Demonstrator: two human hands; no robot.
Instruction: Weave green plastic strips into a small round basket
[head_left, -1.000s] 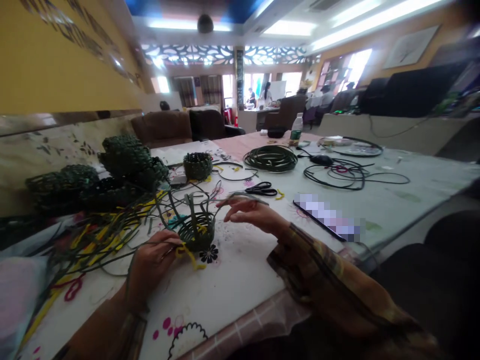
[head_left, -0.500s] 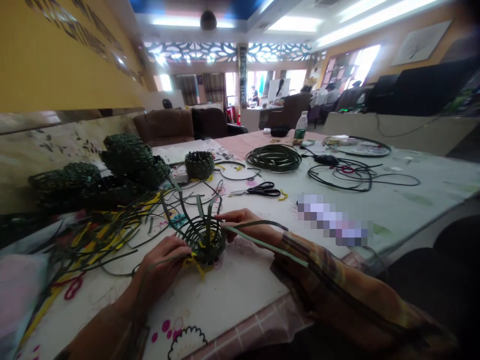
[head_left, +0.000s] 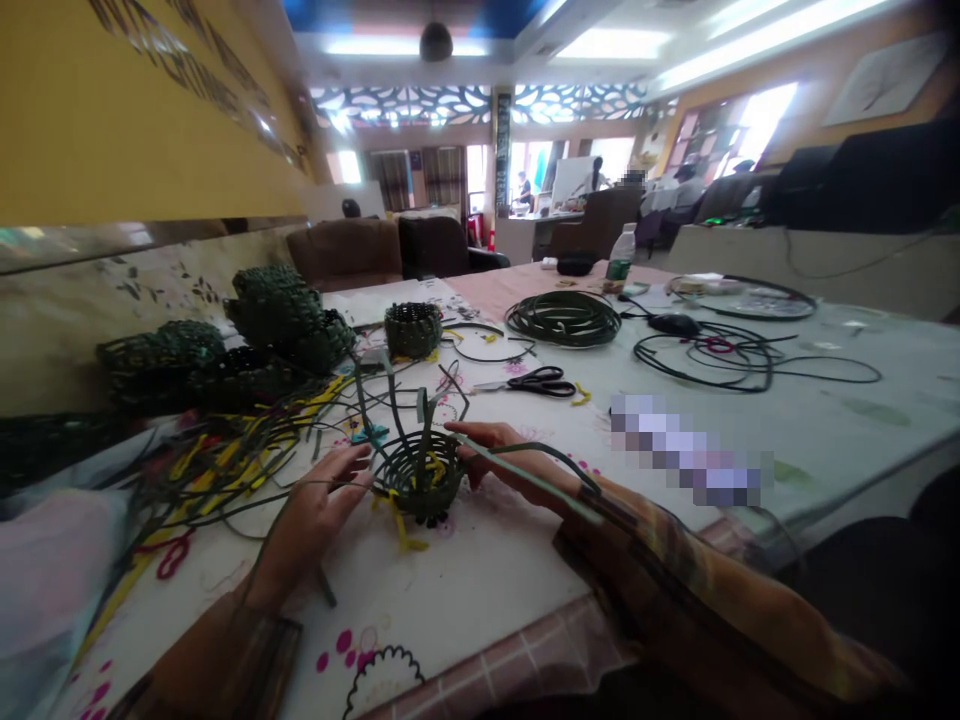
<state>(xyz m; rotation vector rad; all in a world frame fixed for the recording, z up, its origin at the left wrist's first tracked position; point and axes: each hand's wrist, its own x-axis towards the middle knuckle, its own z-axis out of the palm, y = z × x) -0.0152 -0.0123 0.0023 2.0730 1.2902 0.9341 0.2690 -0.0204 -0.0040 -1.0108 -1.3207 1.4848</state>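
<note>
A small, partly woven dark green basket (head_left: 420,480) rests on the table, with upright strips rising from its rim and yellow ties on it. My right hand (head_left: 517,465) grips the basket's right side between thumb and fingers. A loose pale green strip (head_left: 525,475) runs across that hand toward the sleeve. On the left, my left hand (head_left: 322,510) is beside the basket with fingers apart. A thin strip passes by it; I see no grip on it. Scissors (head_left: 536,382) with black handles lie beyond the basket.
Loose green and yellow strips (head_left: 217,460) cover the left side, before a pile of finished green baskets (head_left: 277,310). A round basket (head_left: 412,330), a coil of strips (head_left: 562,318), a bottle (head_left: 621,258) and a mouse-shaped black object (head_left: 673,324) stand farther back.
My left hand has let go of the basket's left side and drawn back a little, its fingers opening. My right hand stays at the basket's right side. The view has shifted slightly.
</note>
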